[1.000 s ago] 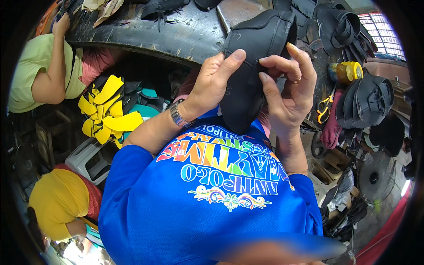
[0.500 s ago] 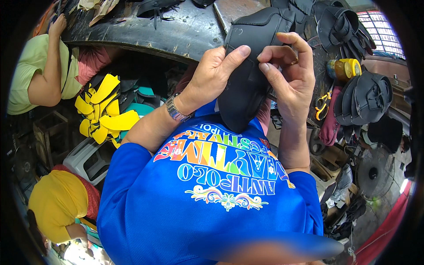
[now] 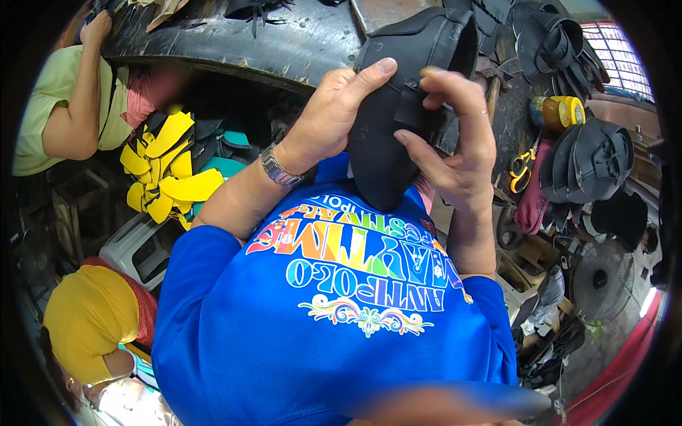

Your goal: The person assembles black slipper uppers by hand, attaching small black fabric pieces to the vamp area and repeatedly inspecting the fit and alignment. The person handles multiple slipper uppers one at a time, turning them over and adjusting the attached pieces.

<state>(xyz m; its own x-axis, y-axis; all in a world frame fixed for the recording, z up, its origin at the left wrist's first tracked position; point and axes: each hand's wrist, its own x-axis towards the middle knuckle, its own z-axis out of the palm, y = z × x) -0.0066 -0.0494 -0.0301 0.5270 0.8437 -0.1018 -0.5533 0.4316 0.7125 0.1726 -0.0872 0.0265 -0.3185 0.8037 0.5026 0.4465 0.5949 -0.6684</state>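
A black stitched shoe upper (image 3: 383, 135) is held up in front of my chest, close to the edge of the work table. My left hand (image 3: 328, 113) grips its left side, with the thumb lying on top and the other fingers out of sight behind it. Over the right side of the upper hovers my right hand (image 3: 458, 135), thumb and fingers apart. I see nothing held between them. A small dark flap (image 3: 408, 105) shows on the upper, beside the right fingers.
The dark table (image 3: 284, 50) bears black pieces. At the right are yellow-handled scissors (image 3: 522, 170), a jar (image 3: 547, 112), stacked black uppers (image 3: 590, 160) and a fan (image 3: 602, 277). Yellow cut pieces (image 3: 170, 135) lie left. Two people sit at the left, one in yellow (image 3: 92, 319).
My right thumb and fingers have spread from a near pinch, and the fingers have dropped lower over the upper. The left hand keeps its grip on the shoe upper, shifting slightly.
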